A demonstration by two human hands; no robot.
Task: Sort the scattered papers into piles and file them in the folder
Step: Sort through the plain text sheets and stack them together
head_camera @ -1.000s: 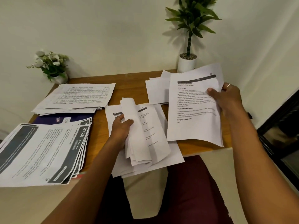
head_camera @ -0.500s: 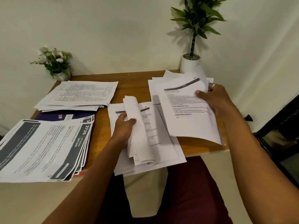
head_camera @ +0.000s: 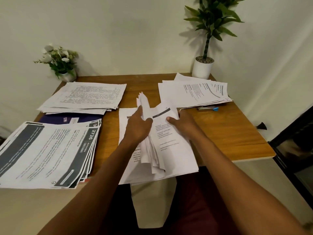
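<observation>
A bundle of sheets [head_camera: 145, 107] is gripped by the left hand [head_camera: 138, 128]. It is thin white printer paper, bent back into a soft curl, with the thumb wrapped over it and the loose corners fanning upward. The bundle rises out of the middle stack [head_camera: 186, 165], which lies at the near edge of the table [head_camera: 228, 138] and overhangs it toward the person. The thumb of the right hand [head_camera: 183, 122] is laid on the top sheet [head_camera: 169, 138] near its right edge. Whether the fingers are curled beneath the paper cannot be told.

Three further piles are spread around. The right pile [head_camera: 194, 92] is fanned and printed with grey heading bars. The back-left pile [head_camera: 84, 97] is covered in dense small type. The front-left pile [head_camera: 47, 153] is marked with broad dark bands and the number 2726, and hangs over the table's left front corner. A dark blue folder [head_camera: 74, 118] is seen lying flat, partly under the two left piles. A metal stapler [head_camera: 207, 109] with a blue end is tucked against the right pile's near edge.

The tabletop is finished in smooth, warm orange wood grain with a pale edge, and is set into a corner of plain cream walls [head_camera: 118, 39]. A leafy plant in a round white pot [head_camera: 202, 68] is placed at the back right. A small white-flowered posy [head_camera: 59, 60] is placed at the back left.
</observation>
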